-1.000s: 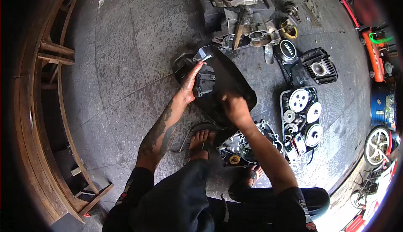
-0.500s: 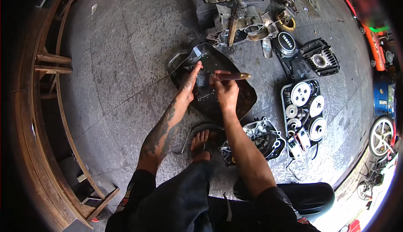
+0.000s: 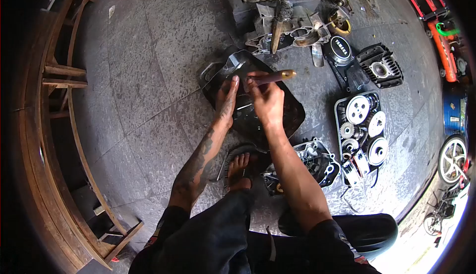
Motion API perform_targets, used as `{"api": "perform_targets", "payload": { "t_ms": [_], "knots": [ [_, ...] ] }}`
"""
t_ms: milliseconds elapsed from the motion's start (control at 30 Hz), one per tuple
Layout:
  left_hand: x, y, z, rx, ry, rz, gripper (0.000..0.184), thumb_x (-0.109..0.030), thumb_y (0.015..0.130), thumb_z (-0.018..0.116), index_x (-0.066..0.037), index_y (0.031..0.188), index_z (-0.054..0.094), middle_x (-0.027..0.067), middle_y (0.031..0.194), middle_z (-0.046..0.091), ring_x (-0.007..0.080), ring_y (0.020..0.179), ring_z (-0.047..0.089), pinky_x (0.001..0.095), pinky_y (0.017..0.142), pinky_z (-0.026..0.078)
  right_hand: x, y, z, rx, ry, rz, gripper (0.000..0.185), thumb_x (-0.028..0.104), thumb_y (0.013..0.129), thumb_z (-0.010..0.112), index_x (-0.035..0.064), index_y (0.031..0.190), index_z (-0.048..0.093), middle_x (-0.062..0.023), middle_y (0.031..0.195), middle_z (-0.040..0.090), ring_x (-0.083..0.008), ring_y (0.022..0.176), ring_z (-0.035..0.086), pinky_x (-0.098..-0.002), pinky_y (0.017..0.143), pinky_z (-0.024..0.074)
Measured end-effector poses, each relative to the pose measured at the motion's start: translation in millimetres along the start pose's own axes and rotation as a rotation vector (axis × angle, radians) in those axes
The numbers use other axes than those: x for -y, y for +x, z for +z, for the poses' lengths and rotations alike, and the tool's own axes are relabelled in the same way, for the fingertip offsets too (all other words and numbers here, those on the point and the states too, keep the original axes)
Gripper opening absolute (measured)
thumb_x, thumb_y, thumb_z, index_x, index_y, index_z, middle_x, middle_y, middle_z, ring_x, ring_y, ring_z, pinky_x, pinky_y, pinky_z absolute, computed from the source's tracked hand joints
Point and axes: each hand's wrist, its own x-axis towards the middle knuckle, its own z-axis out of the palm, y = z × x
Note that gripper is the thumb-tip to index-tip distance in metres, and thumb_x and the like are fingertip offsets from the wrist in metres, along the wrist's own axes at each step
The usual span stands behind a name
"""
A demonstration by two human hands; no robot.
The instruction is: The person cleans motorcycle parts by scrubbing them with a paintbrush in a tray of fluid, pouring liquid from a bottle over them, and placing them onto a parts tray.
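My right hand (image 3: 267, 98) is closed round the dark handle of a paintbrush (image 3: 275, 77), whose gold-coloured end points right. Its bristles are hidden by the fingers. Close beside it, my left hand (image 3: 227, 95) has its thumb raised and its other fingers curled out of sight around a dark part that I cannot make out. Both hands are over a black pan (image 3: 290, 118) on the floor, with dark, wet, shiny surfaces inside.
Engine casings (image 3: 292, 31) lie beyond the pan, with a wooden-handled brush (image 3: 276, 36) on them. To the right are a YAMAHA cover (image 3: 340, 48), a finned cylinder part (image 3: 381, 68) and a tray of gears (image 3: 338, 120). Another casing (image 3: 322, 162) sits near my right forearm. A wooden bench (image 3: 37, 140) stands left.
Both hands have moved slightly up and away from me over the pan. The dark part between them has tilted and shows less. The paintbrush handle now angles more upward to the right.
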Motion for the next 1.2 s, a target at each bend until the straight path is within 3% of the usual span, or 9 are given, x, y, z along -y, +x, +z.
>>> {"api": "perform_targets", "payload": {
  "t_ms": [133, 267, 333, 367, 500, 833, 867, 1033, 1200],
  "knots": [
    [-4.5, -3.9, 2.3, -0.096, 0.099, -0.103, 0.084, -0.065, 0.092, 0.044, 0.002, 0.142, 0.038, 0.0114, 0.151, 0.034, 0.0213, 0.139, 0.029, 0.0362, 0.115, 0.017, -20.8, 12.1, -7.9, -0.047, -0.3, 0.024, 0.019, 0.011, 0.087, 0.067, 0.0059, 0.105, 0.067, -0.0141, 0.09, 0.071, -0.0203, 0.083, 0.07, -0.0319, 0.072, 0.0529],
    [-2.7, -1.6, 12.5, -0.151, 0.114, -0.1, 0.083, -0.066, 0.093, 0.042, 0.002, 0.14, 0.04, 0.0134, 0.148, 0.037, 0.0221, 0.137, 0.031, 0.0373, 0.114, 0.02, 0.4, 20.1, -17.5, 0.055, -0.139, -0.089, 0.019, 0.012, 0.088, 0.067, 0.0067, 0.106, 0.068, -0.0162, 0.09, 0.072, -0.0224, 0.086, 0.071, -0.0348, 0.076, 0.0525],
    [6.7, 1.5, 18.1, -0.279, 0.032, -0.006, 0.071, -0.063, 0.095, 0.04, 0.003, 0.114, 0.057, 0.0039, 0.111, 0.056, 0.015, 0.104, 0.047, 0.0304, 0.095, 0.035, -4.6, 7.4, -5.5, 0.136, -0.237, -0.136, 0.019, 0.011, 0.088, 0.066, 0.0056, 0.106, 0.068, -0.0171, 0.091, 0.071, -0.0224, 0.086, 0.071, -0.0344, 0.076, 0.0526],
    [8.4, 2.2, 17.3, -0.274, 0.031, -0.005, 0.071, -0.063, 0.095, 0.04, 0.003, 0.114, 0.057, 0.0039, 0.111, 0.056, 0.015, 0.104, 0.047, 0.0304, 0.095, 0.035, -14.4, 3.4, -5.2, 0.055, -0.205, -0.158, 0.018, 0.014, 0.085, 0.068, 0.0061, 0.102, 0.069, -0.0201, 0.084, 0.069, -0.0368, 0.082, 0.069, -0.0436, 0.072, 0.0531],
    [6.9, 7.6, 14.7, -0.383, 0.066, -0.073, 0.074, -0.064, 0.095, 0.04, 0.005, 0.117, 0.056, 0.0059, 0.111, 0.056, 0.0148, 0.104, 0.048, 0.0316, 0.095, 0.036, -30.9, 12.4, -19.5, -0.018, -0.257, 0.02, 0.017, 0.011, 0.084, 0.067, 0.0066, 0.101, 0.07, -0.0205, 0.084, 0.069, -0.0355, 0.081, 0.069, -0.0419, 0.072, 0.0539],
    [2.7, -2.6, 12.5, -0.253, -0.07, -0.023, 0.063, -0.067, 0.093, 0.041, -0.006, 0.101, 0.053, 0.0044, 0.103, 0.053, 0.0166, 0.1, 0.049, 0.0337, 0.095, 0.037, 4.1, 9.3, -14.4, 0.072, -0.174, -0.19, 0.016, 0.011, 0.086, 0.066, 0.0055, 0.1, 0.07, -0.0204, 0.089, 0.069, -0.0365, 0.084, 0.068, -0.0423, 0.072, 0.054],
    [15.2, 4.3, 9.2, -0.309, -0.007, -0.002, 0.064, -0.069, 0.092, 0.039, -0.007, 0.099, 0.052, 0.003, 0.097, 0.053, 0.0148, 0.096, 0.05, 0.0332, 0.091, 0.038, 3.2, 7.2, -7.5, 0.148, -0.157, -0.194, 0.019, 0.01, 0.088, 0.067, 0.0047, 0.106, 0.069, -0.0153, 0.088, 0.071, -0.0174, 0.079, 0.069, -0.0308, 0.072, 0.0506],
    [9.1, 10.5, 12.9, -0.41, -0.072, -0.049, 0.07, -0.069, 0.094, 0.034, -0.002, 0.096, 0.054, 0.0022, 0.096, 0.049, 0.0148, 0.091, 0.043, 0.0278, 0.088, 0.035, -16.3, 19.5, -20.7, 0.095, -0.294, 0.029, 0.02, 0.011, 0.089, 0.065, 0.0054, 0.108, 0.068, -0.0143, 0.09, 0.072, -0.0198, 0.083, 0.071, -0.0319, 0.074, 0.053],
    [27.7, 9.8, 14.4, -0.334, -0.114, -0.003, 0.081, -0.076, 0.09, 0.028, -0.003, 0.112, 0.054, 0.0043, 0.111, 0.054, 0.0173, 0.105, 0.048, 0.0318, 0.099, 0.033, -7.5, 4.7, -4.2, 0.172, -0.26, -0.258, 0.019, 0.011, 0.09, 0.065, 0.0053, 0.107, 0.069, -0.0134, 0.089, 0.072, -0.0194, 0.083, 0.071, -0.0329, 0.073, 0.0533]
  ]
}}
